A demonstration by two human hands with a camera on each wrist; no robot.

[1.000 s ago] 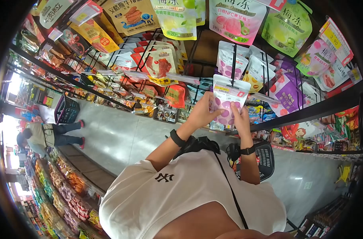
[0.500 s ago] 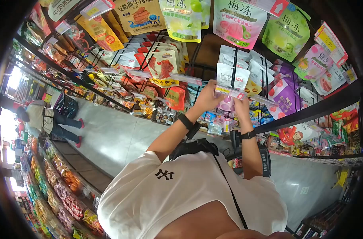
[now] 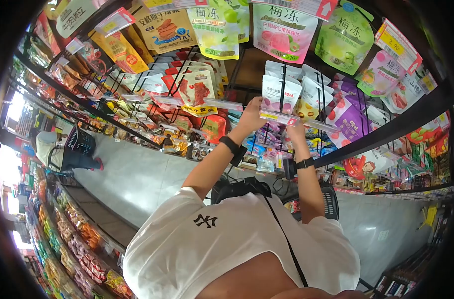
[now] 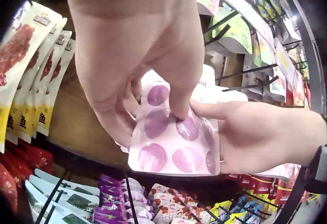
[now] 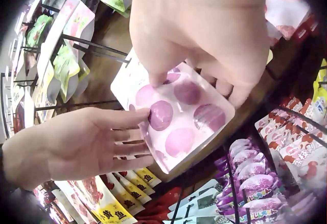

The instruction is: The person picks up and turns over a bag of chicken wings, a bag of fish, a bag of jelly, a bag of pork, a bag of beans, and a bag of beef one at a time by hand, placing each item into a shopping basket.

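Observation:
A pale pink snack pouch with purple dots is at the rack, behind a price label strip. In the left wrist view my left hand grips the pouch from above, thumb on its front, fingers at its side and behind. My right hand holds its other edge. The right wrist view likewise shows my right hand with the thumb over the front and fingers behind, and the left hand at the opposite edge. In the head view the label hides much of the pouch between both hands.
White pouches hang on a hook right there, with purple pouches to the right and meat snack pouches to the left. Larger green bags hang above. A person stands by a shopping basket down the aisle.
Both hands have moved the dotted pouch forward and in behind the label strip, where it was in plain view before. The person in the aisle has shifted towards the basket.

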